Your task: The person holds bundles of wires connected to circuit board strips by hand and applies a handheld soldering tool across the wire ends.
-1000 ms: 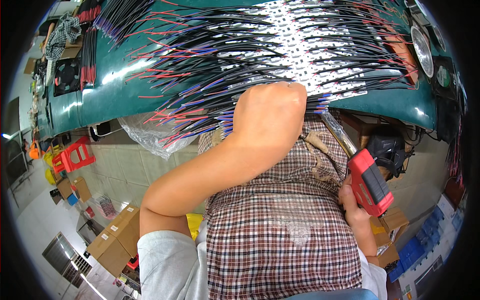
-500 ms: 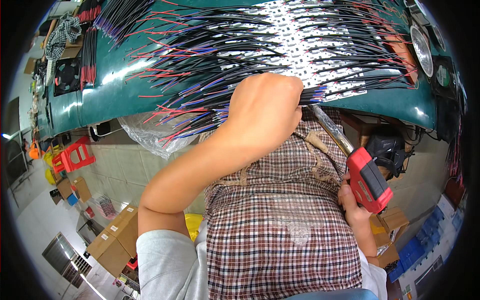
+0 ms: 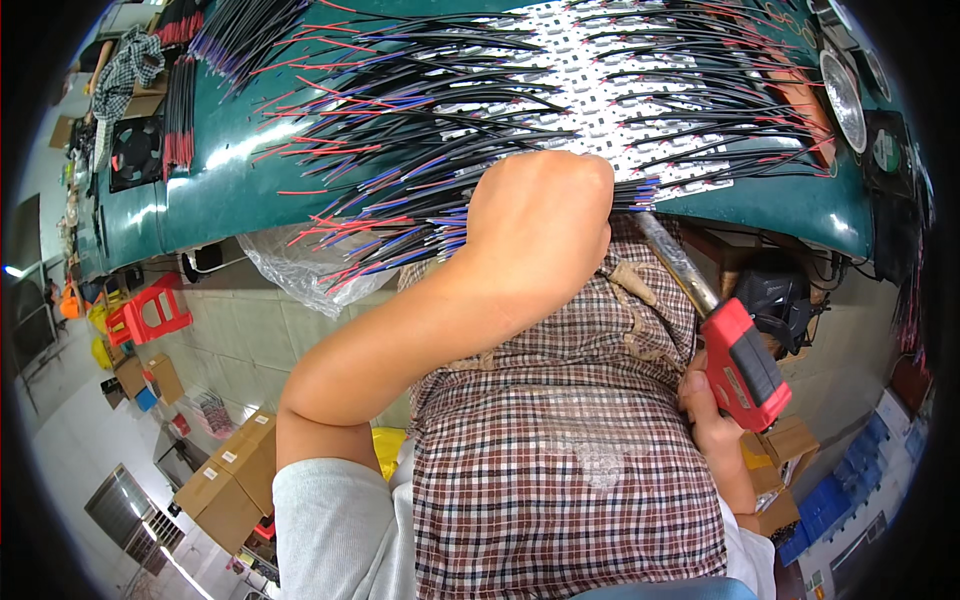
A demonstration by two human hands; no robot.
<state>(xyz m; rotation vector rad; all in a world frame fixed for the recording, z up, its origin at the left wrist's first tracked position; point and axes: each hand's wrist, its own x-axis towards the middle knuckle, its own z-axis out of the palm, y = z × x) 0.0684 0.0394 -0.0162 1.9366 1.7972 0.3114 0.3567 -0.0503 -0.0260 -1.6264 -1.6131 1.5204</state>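
Note:
My left hand (image 3: 540, 215) is closed in a fist round a bundle of black, blue and red wires (image 3: 635, 194) at the table's front edge. The wire ends stick out to the right of the fist, and the long tails fan out to the left. My right hand (image 3: 712, 412) grips a soldering iron (image 3: 746, 365) with a red and black pistol-shaped handle. Its metal barrel slants up to the left, and the tip is close under the wire ends; whether it touches them I cannot tell. White circuit boards (image 3: 590, 75) with wires on both sides lie just beyond.
A green table (image 3: 225, 200) carries more wire bundles (image 3: 245, 40) at the far left, with a black fan (image 3: 136, 152) beside them. Round metal lamp shades (image 3: 843, 100) stand at the right. Clear plastic (image 3: 310, 270) hangs at the front edge. A red stool (image 3: 150, 308) stands lower left.
My left fist has shifted slightly to the right. The soldering iron in my right hand has also moved a little right, its tip now further along under the wire ends.

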